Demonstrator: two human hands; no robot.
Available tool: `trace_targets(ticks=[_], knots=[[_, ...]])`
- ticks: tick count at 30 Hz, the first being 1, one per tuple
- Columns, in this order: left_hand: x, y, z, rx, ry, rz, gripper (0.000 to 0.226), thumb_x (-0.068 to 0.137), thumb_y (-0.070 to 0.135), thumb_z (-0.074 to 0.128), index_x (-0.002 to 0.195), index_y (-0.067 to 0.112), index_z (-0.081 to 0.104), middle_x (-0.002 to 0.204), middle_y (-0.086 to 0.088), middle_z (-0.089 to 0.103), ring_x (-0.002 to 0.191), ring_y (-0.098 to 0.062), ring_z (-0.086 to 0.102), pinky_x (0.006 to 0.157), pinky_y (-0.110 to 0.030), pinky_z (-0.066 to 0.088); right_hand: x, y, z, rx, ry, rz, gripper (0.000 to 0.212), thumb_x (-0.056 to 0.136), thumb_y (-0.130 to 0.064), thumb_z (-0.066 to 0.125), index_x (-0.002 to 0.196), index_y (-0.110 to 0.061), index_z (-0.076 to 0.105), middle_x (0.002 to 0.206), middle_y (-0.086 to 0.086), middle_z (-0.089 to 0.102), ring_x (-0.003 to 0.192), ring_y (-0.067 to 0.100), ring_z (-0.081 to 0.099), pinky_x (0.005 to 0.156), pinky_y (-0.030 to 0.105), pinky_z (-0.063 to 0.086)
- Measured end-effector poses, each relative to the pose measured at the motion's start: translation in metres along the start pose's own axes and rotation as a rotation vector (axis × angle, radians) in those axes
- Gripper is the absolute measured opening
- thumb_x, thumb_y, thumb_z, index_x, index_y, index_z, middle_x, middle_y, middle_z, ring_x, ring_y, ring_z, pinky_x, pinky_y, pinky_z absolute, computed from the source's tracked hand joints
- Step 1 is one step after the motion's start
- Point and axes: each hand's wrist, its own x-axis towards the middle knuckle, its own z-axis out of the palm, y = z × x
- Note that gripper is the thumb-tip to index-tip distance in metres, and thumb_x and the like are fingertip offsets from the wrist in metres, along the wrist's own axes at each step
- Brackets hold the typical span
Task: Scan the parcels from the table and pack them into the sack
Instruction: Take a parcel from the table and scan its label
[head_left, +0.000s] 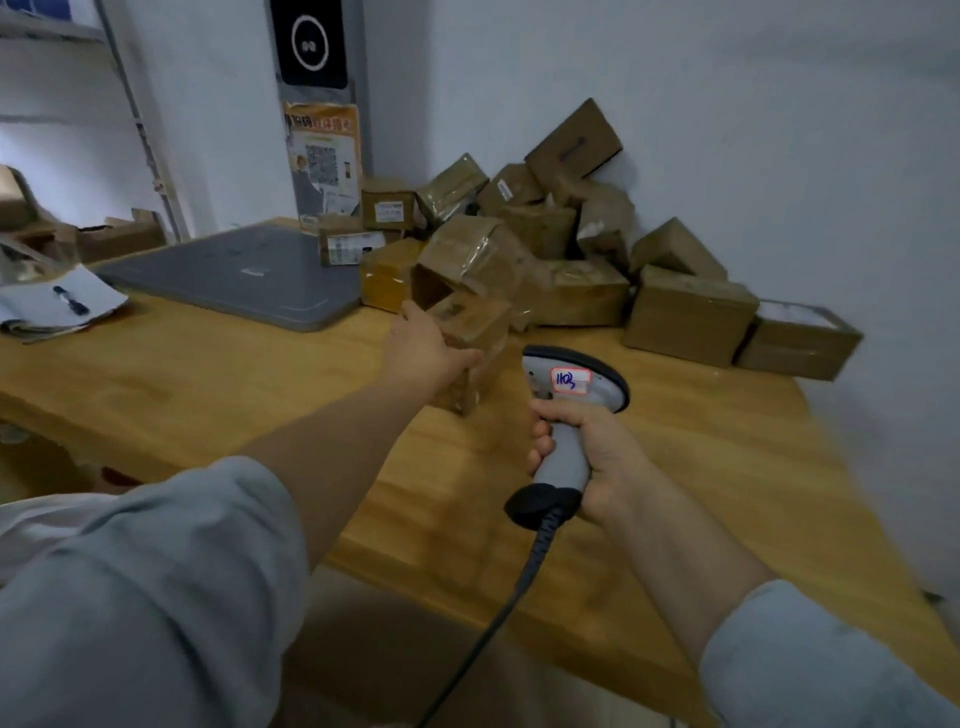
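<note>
A person at a wooden table (208, 374) grips a small taped cardboard parcel (480, 325) in the left hand (426, 348), fingers curled round its near side. The box sits at the front edge of a heap of parcels (571, 244) piled in the corner against the wall; motion blur hides whether it rests on the tabletop. The right hand (597, 467) is wrapped round the handle of a grey corded scanner (571, 384), its head just beside the held parcel. A grey mat (234, 275) lies to the left of the heap.
</note>
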Motion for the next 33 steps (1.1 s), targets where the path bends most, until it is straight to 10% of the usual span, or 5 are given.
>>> trace_targets(ticks=[7, 12, 15, 21, 33], knots=[[-0.023, -0.024, -0.034, 0.136, -0.038, 0.303, 0.104, 0.061, 0.023, 0.087, 0.145, 0.01, 0.028, 0.141, -0.01, 0.029, 0.133, -0.025, 0.03, 0.11, -0.036, 0.032, 0.003, 0.003, -0.016, 0.046, -0.011, 0.016, 0.014, 0.088, -0.004, 0.059, 0.076, -0.008, 0.052, 0.055, 0.002, 0.048, 0.034, 0.009, 0.044, 0.038, 0.019, 0.044], [-0.067, -0.064, -0.06, 0.313, -0.277, 0.634, 0.101, 0.058, 0.05, 0.081, 0.14, 0.015, 0.034, 0.142, -0.006, 0.025, 0.131, -0.02, 0.024, 0.111, -0.035, 0.03, -0.006, 0.007, -0.014, 0.067, -0.001, 0.013, 0.019, 0.088, -0.004, 0.058, 0.071, -0.007, 0.051, 0.049, 0.001, 0.048, 0.032, 0.009, 0.044, 0.038, 0.017, 0.043], [-0.078, -0.062, -0.068, 0.025, -0.274, 0.456, 0.096, 0.059, 0.061, 0.057, 0.141, 0.017, 0.035, 0.143, -0.001, 0.023, 0.132, -0.017, 0.023, 0.107, -0.03, 0.025, -0.013, 0.009, -0.012, 0.075, 0.021, -0.021, 0.015, 0.088, -0.004, 0.058, 0.074, -0.007, 0.052, 0.049, 0.001, 0.048, 0.033, 0.008, 0.044, 0.038, 0.017, 0.043], [-0.06, -0.045, -0.063, -0.004, -0.437, 0.091, 0.104, 0.078, 0.035, 0.075, 0.154, 0.015, 0.007, 0.159, -0.007, 0.011, 0.142, -0.028, 0.02, 0.111, -0.041, 0.027, -0.021, 0.01, -0.011, 0.059, 0.066, -0.036, 0.014, 0.086, -0.003, 0.059, 0.075, -0.008, 0.051, 0.05, 0.001, 0.05, 0.034, 0.009, 0.046, 0.039, 0.018, 0.045], [-0.077, -0.045, -0.079, 0.288, -0.403, 0.364, 0.129, 0.065, 0.038, 0.085, 0.153, 0.016, -0.008, 0.157, 0.001, 0.001, 0.144, -0.023, 0.012, 0.116, -0.036, 0.026, -0.017, 0.008, -0.003, -0.114, 0.235, -0.279, 0.042, 0.081, -0.003, 0.07, 0.119, 0.0, 0.056, 0.076, 0.011, 0.058, 0.039, 0.015, 0.052, 0.043, 0.026, 0.048]])
